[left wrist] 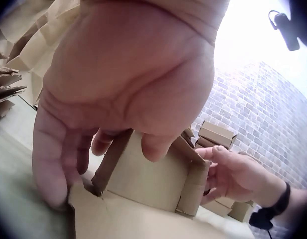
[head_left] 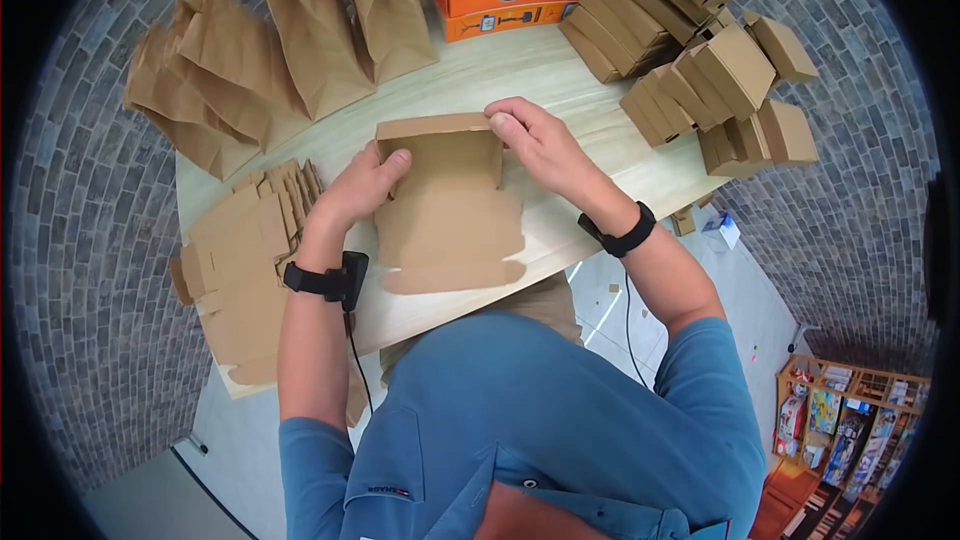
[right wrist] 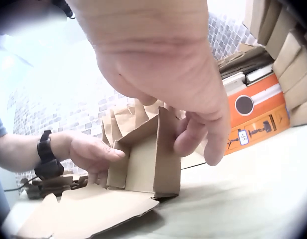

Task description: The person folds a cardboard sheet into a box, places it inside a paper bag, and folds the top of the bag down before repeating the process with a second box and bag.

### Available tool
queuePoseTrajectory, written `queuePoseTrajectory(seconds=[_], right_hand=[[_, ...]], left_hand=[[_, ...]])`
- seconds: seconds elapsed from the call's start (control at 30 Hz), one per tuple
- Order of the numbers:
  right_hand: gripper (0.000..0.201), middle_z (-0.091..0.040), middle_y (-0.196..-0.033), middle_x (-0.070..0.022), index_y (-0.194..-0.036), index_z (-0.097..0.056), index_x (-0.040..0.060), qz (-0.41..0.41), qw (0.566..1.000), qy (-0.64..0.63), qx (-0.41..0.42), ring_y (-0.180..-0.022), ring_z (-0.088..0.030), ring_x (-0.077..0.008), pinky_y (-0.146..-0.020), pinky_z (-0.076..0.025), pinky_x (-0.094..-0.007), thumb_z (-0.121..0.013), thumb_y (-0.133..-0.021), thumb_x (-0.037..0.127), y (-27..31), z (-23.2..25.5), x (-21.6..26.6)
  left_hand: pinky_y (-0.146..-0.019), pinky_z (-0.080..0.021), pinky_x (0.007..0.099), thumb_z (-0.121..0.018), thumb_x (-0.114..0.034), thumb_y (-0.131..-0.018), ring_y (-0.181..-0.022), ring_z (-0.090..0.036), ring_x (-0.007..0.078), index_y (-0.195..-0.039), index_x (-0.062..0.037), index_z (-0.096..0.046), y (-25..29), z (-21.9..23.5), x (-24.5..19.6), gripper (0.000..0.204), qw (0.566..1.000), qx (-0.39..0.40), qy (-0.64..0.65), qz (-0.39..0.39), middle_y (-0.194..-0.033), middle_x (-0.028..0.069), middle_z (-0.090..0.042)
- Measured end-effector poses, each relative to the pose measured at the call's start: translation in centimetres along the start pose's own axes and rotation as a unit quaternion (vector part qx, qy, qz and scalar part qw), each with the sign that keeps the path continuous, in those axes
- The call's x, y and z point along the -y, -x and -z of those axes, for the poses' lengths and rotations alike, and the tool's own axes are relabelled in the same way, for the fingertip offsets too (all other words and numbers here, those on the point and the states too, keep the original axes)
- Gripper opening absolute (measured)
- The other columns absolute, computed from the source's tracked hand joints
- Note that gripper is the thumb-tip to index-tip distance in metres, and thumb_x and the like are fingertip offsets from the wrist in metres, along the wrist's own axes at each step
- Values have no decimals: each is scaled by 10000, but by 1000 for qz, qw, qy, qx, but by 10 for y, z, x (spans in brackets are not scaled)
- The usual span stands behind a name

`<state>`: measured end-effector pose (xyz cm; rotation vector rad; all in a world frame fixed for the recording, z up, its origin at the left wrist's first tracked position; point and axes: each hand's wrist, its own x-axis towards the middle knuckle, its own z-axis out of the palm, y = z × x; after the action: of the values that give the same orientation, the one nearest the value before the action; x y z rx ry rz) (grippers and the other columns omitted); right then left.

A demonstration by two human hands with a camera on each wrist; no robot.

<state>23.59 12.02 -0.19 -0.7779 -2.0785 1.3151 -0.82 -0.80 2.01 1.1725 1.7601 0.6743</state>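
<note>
A part-folded brown cardboard box point(head_left: 440, 155) stands on the table with its back and side walls raised. Its flat lid point(head_left: 450, 225) lies open toward the person, ending in a narrow tuck flap point(head_left: 455, 277). At the box's left wall, the left hand point(head_left: 365, 183) grips with the thumb inside and the fingers outside. The right hand point(head_left: 540, 145) pinches the far right corner, thumb over the top edge. In the right wrist view, fingers of the right hand point(right wrist: 198, 124) lie along the outer side of the wall. The left thumb point(left wrist: 156, 148) shows inside the box in the left wrist view.
Flat cardboard blanks point(head_left: 240, 250) lie stacked at the left. Brown paper bags point(head_left: 310, 30) stand along the back left. An orange box point(head_left: 515, 0) sits at the back, beside folded cardboard boxes point(head_left: 720, 80) piled at the right. The table's point(head_left: 560, 230) front edge is close to the person.
</note>
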Motion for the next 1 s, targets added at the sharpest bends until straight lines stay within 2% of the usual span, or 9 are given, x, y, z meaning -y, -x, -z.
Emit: queuePoseTrajectory(seconds=[0.1, 0.23, 0.3, 0.33, 0.4, 0.53, 0.63, 0.7, 1.0], right_hand=[[342, -616, -1036, -2, -1258, -589, 27, -33, 998, -44, 25, -937, -569, -109, -835, -488, -273, -557, -1029, 280, 1, -1, -7], [322, -608, -1041, 28, -1257, -594, 69, -60, 996, -70, 13, -943, -556, -82, -817, -464, -248, -566, -1025, 289, 3, -5, -8], [241, -601, -1032, 47, -1182, -618, 117, -152, 977, -152, -1, -950, -535, -54, -801, -445, -250, -585, -1012, 285, 4, -5, 8], [241, -601, -1032, 47, -1182, -618, 117, -152, 977, -151, 0, -950, -535, -54, -801, -445, -250, -585, -1012, 285, 4, -6, 9], [186, -593, -1021, 63, -1117, -612, 156, -181, 962, -205, -9, -947, -523, -43, -787, -431, -254, -592, -1005, 303, 5, -6, 12], [189, -587, -1014, 57, -1100, -592, 167, -139, 968, -204, -45, -931, -530, -60, -789, -428, -258, -596, -1000, 328, 10, -11, 4], [241, -582, -1015, 46, -1117, -574, 180, -225, 949, -209, -66, -924, -538, -82, -792, -428, -287, -608, -987, 379, 14, -11, 16], [269, -571, -1005, 37, -1106, -564, 193, -286, 934, -214, -14, -913, -542, -98, -796, -427, -324, -623, -970, 417, 16, -5, 17], [314, -554, -939, 52, -1107, -572, 194, -294, 936, -195, -7, -862, -534, -77, -782, -430, -306, -617, -967, 471, 20, -2, 13]], left_hand=[[-706, -553, 327, -463, -350, -1038, -816, -650, 192, -1404, -13, -459, -5, 1, 6, 498, 998, 35, 13, 52, -1067, 122, -664], [-662, -559, 314, -443, -336, -1043, -758, -652, 179, -1427, -27, -427, 5, -1, -2, 493, 997, 24, 22, 64, -1046, 123, -666], [-678, -574, 329, -445, -314, -1042, -830, -663, 195, -1423, -27, -407, 9, -2, -3, 478, 995, 2, 54, 86, -1095, 132, -655], [-678, -574, 329, -445, -314, -1042, -830, -663, 195, -1423, -27, -407, 10, -3, -1, 478, 995, 1, 56, 86, -1095, 132, -655], [-699, -584, 356, -464, -301, -1038, -903, -665, 214, -1415, -25, -394, 9, -9, 6, 473, 994, -40, 100, 28, -1170, 136, -631], [-776, -580, 398, -480, -295, -1033, -998, -646, 238, -1394, -24, -410, 18, -13, 3, 456, 990, -46, 125, 38, -1245, 138, -595], [-837, -548, 402, -498, -308, -1027, -1068, -613, 242, -1394, -31, -416, 22, -12, 10, 467, 984, -20, 173, 32, -1280, 133, -569], [-917, -493, 400, -543, -298, -989, -1178, -544, 228, -1418, -55, -414, 29, -8, 3, 509, 982, 9, 183, 44, -1331, 107, -532], [-1014, -420, 445, -594, -250, -915, -1263, -475, 220, -1499, -118, -375, 36, -8, 3, 638, 969, 19, 241, 50, -1399, 73, -478]])
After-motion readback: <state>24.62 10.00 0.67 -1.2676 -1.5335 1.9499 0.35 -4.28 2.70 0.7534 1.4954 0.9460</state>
